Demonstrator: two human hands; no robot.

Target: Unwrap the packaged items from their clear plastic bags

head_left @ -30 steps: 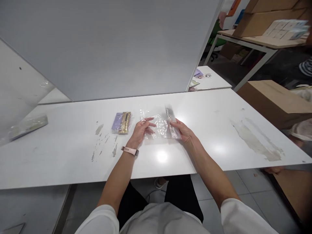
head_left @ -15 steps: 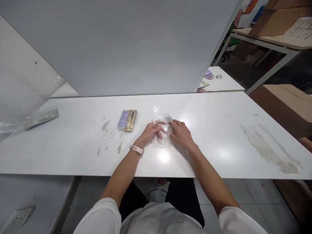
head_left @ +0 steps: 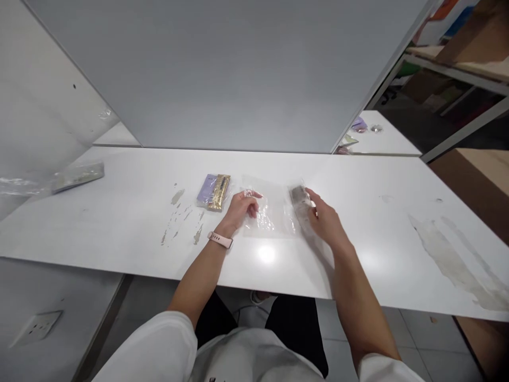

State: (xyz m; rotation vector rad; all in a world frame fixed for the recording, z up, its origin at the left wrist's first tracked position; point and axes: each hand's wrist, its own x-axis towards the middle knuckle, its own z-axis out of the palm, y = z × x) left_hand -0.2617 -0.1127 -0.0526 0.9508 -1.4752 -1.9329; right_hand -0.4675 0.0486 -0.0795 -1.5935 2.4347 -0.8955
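A clear plastic bag [head_left: 274, 215] lies spread on the white tabletop between my hands. My left hand [head_left: 240, 208] rests over the bag's left edge, index finger stretched out and the other fingers loosely bent. At the bag's right side, my right hand [head_left: 326, 216] has its thumb and fingers closed around a small clear packet with something grey inside [head_left: 299, 196]. What the grey content is, I cannot make out. Just left of my left hand lies a clear-wrapped pack with a purple part and a gold part [head_left: 214, 192].
A white table [head_left: 135, 212] has worn grey patches at left and right. Behind it rises a grey panel [head_left: 222, 74]. Another plastic-wrapped item [head_left: 79, 176] lies at the far left. A cardboard box [head_left: 473, 185] stands beyond the right edge.
My hands have moved apart. My right hand has shifted right with the grey packet, and the clear bag now lies spread wider. The view has turned slightly.
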